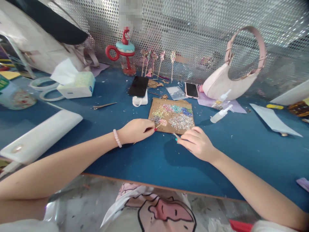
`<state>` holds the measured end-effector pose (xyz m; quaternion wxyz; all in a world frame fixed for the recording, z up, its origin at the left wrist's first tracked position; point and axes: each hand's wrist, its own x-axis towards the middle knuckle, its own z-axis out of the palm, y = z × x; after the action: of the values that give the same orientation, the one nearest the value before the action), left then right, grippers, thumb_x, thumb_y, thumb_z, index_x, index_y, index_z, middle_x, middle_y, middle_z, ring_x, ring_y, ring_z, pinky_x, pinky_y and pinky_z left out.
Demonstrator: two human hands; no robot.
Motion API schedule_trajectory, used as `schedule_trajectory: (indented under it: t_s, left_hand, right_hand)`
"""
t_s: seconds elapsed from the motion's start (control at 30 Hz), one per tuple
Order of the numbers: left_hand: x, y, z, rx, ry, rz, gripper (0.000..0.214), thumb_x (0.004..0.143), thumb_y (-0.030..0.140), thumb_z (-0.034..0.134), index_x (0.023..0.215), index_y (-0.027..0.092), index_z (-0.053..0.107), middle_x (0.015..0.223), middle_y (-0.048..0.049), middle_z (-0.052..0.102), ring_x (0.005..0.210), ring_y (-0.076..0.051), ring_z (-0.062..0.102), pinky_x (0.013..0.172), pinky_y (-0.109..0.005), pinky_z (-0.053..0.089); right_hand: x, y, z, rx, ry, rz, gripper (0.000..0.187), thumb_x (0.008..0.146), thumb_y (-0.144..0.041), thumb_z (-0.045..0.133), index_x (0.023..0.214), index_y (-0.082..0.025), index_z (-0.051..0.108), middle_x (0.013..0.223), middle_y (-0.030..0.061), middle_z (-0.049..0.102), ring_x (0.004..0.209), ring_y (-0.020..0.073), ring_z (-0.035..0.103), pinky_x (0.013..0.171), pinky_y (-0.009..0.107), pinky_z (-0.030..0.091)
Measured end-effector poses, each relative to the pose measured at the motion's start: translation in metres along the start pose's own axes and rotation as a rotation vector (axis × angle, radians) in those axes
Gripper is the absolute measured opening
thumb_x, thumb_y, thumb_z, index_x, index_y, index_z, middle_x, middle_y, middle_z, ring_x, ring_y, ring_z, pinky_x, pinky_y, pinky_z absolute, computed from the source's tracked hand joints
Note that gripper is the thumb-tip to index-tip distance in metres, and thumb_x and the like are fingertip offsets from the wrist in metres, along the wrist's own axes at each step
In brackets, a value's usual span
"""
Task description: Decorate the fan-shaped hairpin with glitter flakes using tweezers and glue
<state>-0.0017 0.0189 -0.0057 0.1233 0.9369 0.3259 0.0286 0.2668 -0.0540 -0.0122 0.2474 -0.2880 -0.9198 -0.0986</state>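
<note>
Both forearms are reaching over the near edge of the blue tabletop (145, 161), the left hand (138, 130) bending palm-down at the near left corner of a brown board (154, 104) and the right hand (199, 143) angling in at its near right corner. The board is carrying loose gems (182, 122) in patches of pink, teal, blue, yellow-green and silver. A tissue box (78, 87) is showing a white tissue on the left; a small white bottle (219, 115) is lying tilted on the right. The left hand is pinching a thin stick whose pink ornament (163, 122) is hovering or resting at the board's near edge. The right hand's fingers are closing around a slim tool (175, 136).
</note>
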Motion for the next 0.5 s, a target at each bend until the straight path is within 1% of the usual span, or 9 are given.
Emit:
schedule_trajectory:
  t_s: [0.13, 0.23, 0.37, 0.5]
  left_hand:
    - [-0.002, 0.001, 0.000, 0.020, -0.018, 0.001, 0.026, 0.091, 0.030, 0.053, 0.111, 0.014, 0.055, 0.108, -0.0078, 0.058, 0.090, -0.019, 0.060, 0.077, -0.038, 0.052]
    - [-0.003, 0.001, 0.000, 0.037, -0.026, 0.001, 0.025, 0.091, 0.030, 0.053, 0.110, 0.014, 0.055, 0.107, -0.0076, 0.059, 0.089, -0.019, 0.060, 0.076, -0.037, 0.052]
    - [-0.004, 0.001, 0.000, 0.056, -0.029, 0.005, 0.025, 0.091, 0.031, 0.052, 0.109, 0.015, 0.056, 0.106, -0.0074, 0.059, 0.088, -0.018, 0.060, 0.076, -0.037, 0.053]
    - [-0.003, 0.002, -0.001, 0.070, -0.042, 0.001, 0.024, 0.091, 0.031, 0.052, 0.109, 0.014, 0.056, 0.106, -0.0073, 0.059, 0.087, -0.018, 0.060, 0.075, -0.037, 0.053]
  right_hand:
    - [0.002, -0.002, -0.001, 0.123, 0.143, 0.104, 0.015, 0.081, -0.016, 0.061, 0.092, -0.024, 0.064, 0.082, 0.0015, 0.069, 0.076, 0.0148, 0.059, 0.071, 0.034, 0.045]
    - [0.005, -0.004, 0.000, 0.225, 0.217, 0.189, 0.014, 0.080, -0.016, 0.062, 0.092, -0.023, 0.064, 0.079, 0.0016, 0.069, 0.074, 0.0148, 0.061, 0.070, 0.034, 0.049]
    - [0.004, -0.004, 0.004, 0.291, 0.243, 0.287, 0.012, 0.081, -0.020, 0.062, 0.091, -0.024, 0.066, 0.075, 0.0013, 0.069, 0.071, 0.0152, 0.062, 0.066, 0.033, 0.051]
    - [0.002, -0.001, 0.010, 0.257, 0.219, 0.366, 0.009, 0.081, -0.024, 0.062, 0.088, -0.024, 0.067, 0.072, 0.0013, 0.068, 0.068, 0.0149, 0.061, 0.066, 0.033, 0.050]
